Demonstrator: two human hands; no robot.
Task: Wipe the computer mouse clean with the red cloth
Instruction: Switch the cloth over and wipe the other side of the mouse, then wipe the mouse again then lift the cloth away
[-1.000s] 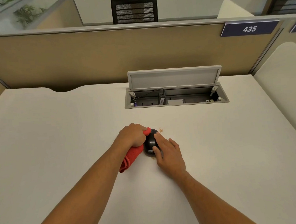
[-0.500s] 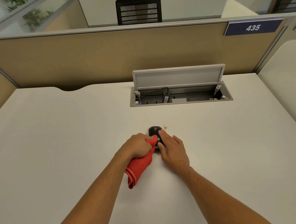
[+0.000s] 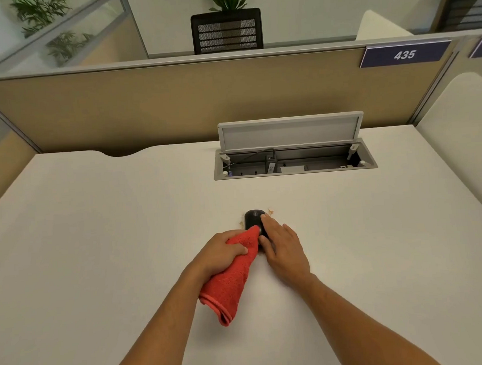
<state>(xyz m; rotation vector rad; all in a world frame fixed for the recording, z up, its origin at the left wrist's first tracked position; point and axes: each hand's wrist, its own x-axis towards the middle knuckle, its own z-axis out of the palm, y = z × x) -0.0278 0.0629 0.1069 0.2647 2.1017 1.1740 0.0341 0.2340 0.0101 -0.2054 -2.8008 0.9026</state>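
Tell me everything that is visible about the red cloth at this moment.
The red cloth looks like soft terry fabric, folded or bunched into a long strip. The left hand grips its upper part and presses its tip against the near left side of the black mouse. The rest trails back toward the person, and its folded end lies on the white desk beside the left forearm. The right hand steadies the mouse.
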